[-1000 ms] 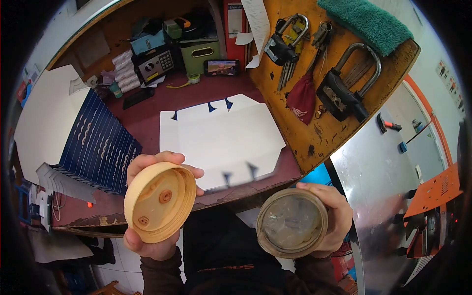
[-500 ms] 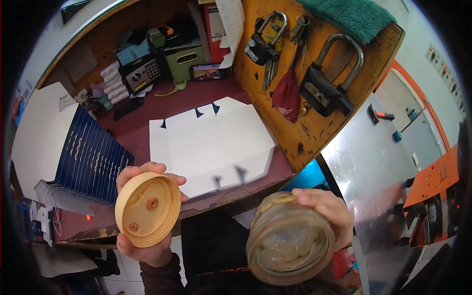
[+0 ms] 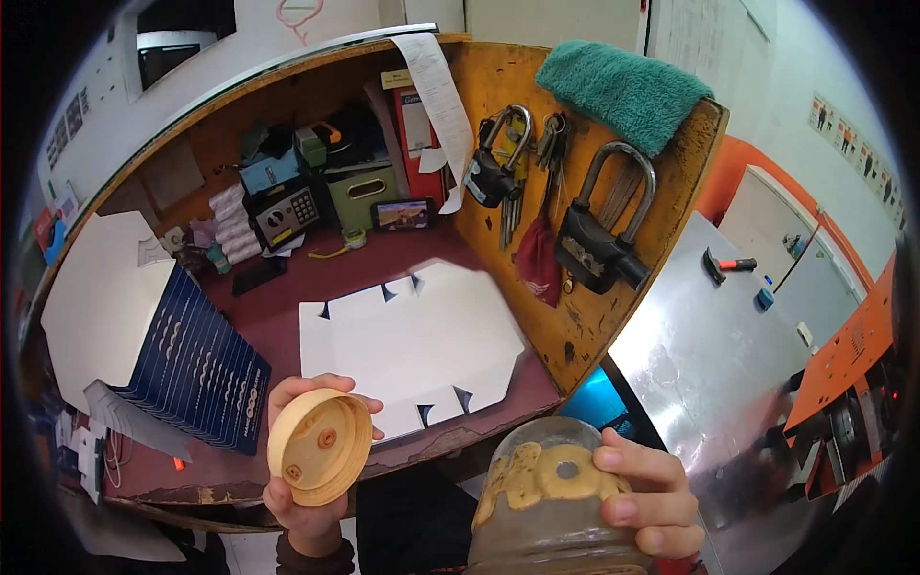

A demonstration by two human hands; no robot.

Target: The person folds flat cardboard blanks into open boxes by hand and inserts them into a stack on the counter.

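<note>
Two hands [image 3: 311, 519] [image 3: 659, 494], one lid [image 3: 314, 443], one jar [image 3: 546, 527], two padlocks [image 3: 586, 251] [image 3: 490, 179] (plus one hammer [image 3: 733, 265])

— Where does your camera sit?
— On your head, this side of the white sheet [image 3: 412, 350], facing forward and down over it.
— How near?
— Close: your left hand [image 3: 311, 517] and right hand [image 3: 666, 508] show nearer than the sheet.

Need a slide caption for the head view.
Left hand holding a round yellow lid, right hand gripping a see-through jar, white sheet on the desk beyond.
</note>
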